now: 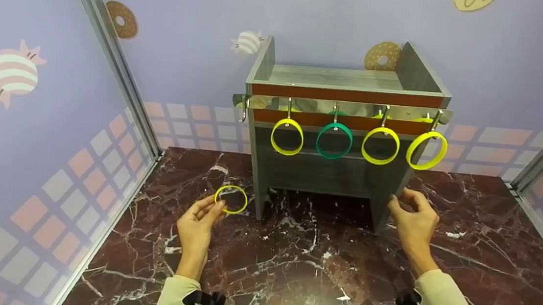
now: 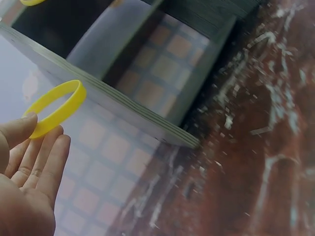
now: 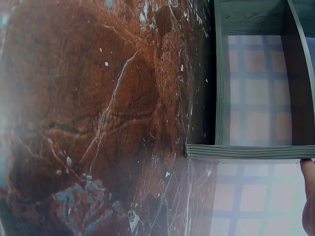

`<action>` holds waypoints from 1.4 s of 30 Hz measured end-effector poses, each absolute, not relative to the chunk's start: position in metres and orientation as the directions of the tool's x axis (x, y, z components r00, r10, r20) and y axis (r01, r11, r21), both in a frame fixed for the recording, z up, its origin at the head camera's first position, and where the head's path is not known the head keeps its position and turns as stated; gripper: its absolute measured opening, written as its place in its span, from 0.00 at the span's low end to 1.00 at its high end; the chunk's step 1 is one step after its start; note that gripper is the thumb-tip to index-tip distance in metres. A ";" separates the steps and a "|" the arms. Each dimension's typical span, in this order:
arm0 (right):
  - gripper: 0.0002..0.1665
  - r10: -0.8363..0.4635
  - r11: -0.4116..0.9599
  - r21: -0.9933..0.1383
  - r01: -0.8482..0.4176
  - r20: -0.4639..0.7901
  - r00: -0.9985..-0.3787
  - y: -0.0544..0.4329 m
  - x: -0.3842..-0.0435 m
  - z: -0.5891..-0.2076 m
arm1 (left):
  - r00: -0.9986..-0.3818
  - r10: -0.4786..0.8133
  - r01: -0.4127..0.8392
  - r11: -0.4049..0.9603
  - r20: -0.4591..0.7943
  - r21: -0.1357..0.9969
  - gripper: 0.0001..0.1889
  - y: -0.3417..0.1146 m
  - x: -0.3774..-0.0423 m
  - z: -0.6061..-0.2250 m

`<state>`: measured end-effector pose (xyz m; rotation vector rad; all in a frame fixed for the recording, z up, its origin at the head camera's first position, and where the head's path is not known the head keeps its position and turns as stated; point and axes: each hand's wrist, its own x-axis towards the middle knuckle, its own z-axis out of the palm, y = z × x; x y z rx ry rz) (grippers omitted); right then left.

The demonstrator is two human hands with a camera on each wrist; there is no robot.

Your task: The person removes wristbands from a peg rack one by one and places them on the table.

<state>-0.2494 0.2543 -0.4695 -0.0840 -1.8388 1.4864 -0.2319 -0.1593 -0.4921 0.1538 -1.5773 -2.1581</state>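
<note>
My left hand (image 1: 196, 224) holds a thin yellow wristband (image 1: 246, 201) between thumb and fingers, to the left of a grey wooden shelf (image 1: 258, 171). Up close in the left wrist view, the thumb pinches the yellow band (image 2: 74, 105) against the fingers. Low on the shelf's right side is my right hand (image 1: 415, 224), its fingers bent and holding nothing visible. One finger (image 3: 309, 182) touches the side board in the right wrist view; the rest of that hand is cut off. From the metal hook rail (image 1: 361, 109) hang a green wristband (image 1: 318, 147) and three yellow wristbands (image 1: 273, 143).
At the rail's left end a hook (image 1: 244, 108) carries no band. The shelf stands on a dark red marbled table (image 1: 280, 281), before a lilac wall (image 1: 188, 42) with sweets and doughnuts printed on it. Small white flecks are scattered across the tabletop.
</note>
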 end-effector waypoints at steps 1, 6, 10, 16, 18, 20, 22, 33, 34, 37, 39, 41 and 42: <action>0.11 0.489 0.319 -0.862 -0.393 0.505 -0.711 0.254 -0.249 -0.470 | -0.889 -0.426 0.283 -0.229 0.165 0.932 0.12 -0.160 -0.233 -0.495; 0.11 0.493 0.326 -0.860 -0.393 0.510 -0.705 0.254 -0.249 -0.469 | -0.899 -0.424 0.214 -0.200 0.112 0.956 0.13 -0.161 -0.236 -0.511; 0.11 0.492 0.314 -0.861 -0.401 0.508 -0.707 0.253 -0.247 -0.467 | -0.901 -0.427 0.173 -0.177 0.082 0.969 0.13 -0.162 -0.237 -0.522; 0.11 0.496 0.294 -0.869 -0.398 0.494 -0.714 0.251 -0.246 -0.466 | -0.911 -0.409 0.113 -0.144 0.044 0.983 0.14 -0.162 -0.238 -0.531; 0.10 0.499 0.308 -0.865 -0.396 0.502 -0.707 0.250 -0.246 -0.466 | -0.918 -0.397 0.087 -0.135 0.027 0.987 0.14 -0.162 -0.239 -0.533; 0.10 0.500 0.344 -0.852 -0.394 0.522 -0.691 0.249 -0.245 -0.466 | -0.921 -0.388 0.069 -0.130 0.013 0.989 0.15 -0.162 -0.240 -0.535; 0.10 0.499 0.371 -0.840 -0.397 0.541 -0.677 0.248 -0.245 -0.465 | -0.922 -0.386 0.057 -0.126 0.004 0.990 0.16 -0.163 -0.242 -0.537; 0.09 0.509 0.387 -0.837 -0.387 0.543 -0.668 0.247 -0.246 -0.464 | -0.916 -0.401 0.008 -0.095 -0.031 0.995 0.17 -0.160 -0.247 -0.550; 0.09 0.509 0.385 -0.837 -0.388 0.543 -0.667 0.247 -0.246 -0.465 | -0.916 -0.400 0.005 -0.094 -0.033 0.996 0.17 -0.160 -0.248 -0.550; 0.10 0.507 0.378 -0.834 -0.402 0.549 -0.665 0.248 -0.247 -0.465 | -0.918 -0.396 -0.004 -0.078 -0.035 0.997 0.16 -0.159 -0.249 -0.551; 0.10 0.503 0.371 -0.831 -0.415 0.556 -0.662 0.248 -0.246 -0.465 | -0.919 -0.392 -0.012 -0.065 -0.036 0.998 0.16 -0.159 -0.249 -0.551; 0.10 0.499 0.378 -0.825 -0.420 0.564 -0.658 0.249 -0.247 -0.466 | -0.920 -0.390 -0.017 -0.055 -0.037 0.998 0.16 -0.159 -0.249 -0.551; 0.10 0.498 0.379 -0.824 -0.421 0.565 -0.658 0.249 -0.247 -0.467 | -0.921 -0.389 -0.017 -0.053 -0.036 0.998 0.16 -0.159 -0.248 -0.551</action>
